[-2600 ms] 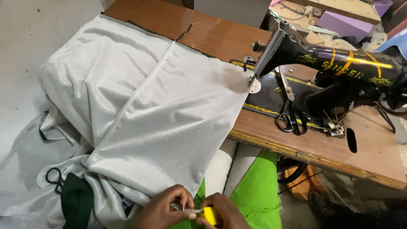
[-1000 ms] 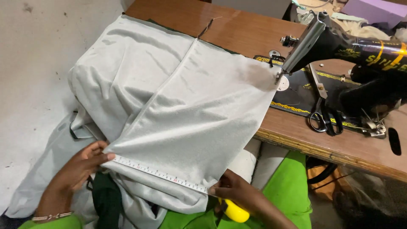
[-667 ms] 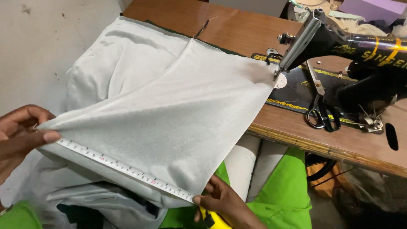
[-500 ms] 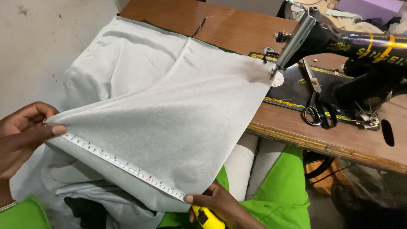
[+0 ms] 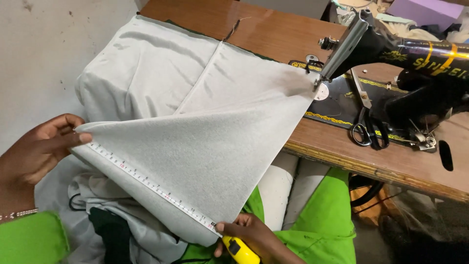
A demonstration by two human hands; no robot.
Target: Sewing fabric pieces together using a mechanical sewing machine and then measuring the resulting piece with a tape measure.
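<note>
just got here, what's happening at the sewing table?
A person is stretching a measuring tape along the lower edge of a folded pale grey fabric. The left hand pinches the tape and fabric at one corner; the right hand pins the other end, holding the yellow tape case. The fabric's far corner sits under the black sewing machine on the wooden table, with scissors lying on the machine bed.

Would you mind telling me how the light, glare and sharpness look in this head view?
Head view: soft, even light; the grey fabric and tape measure are sharp; glare streaks the wooden table and the black sewing machine; deep shadow under the table at lower right hides detail.
</note>
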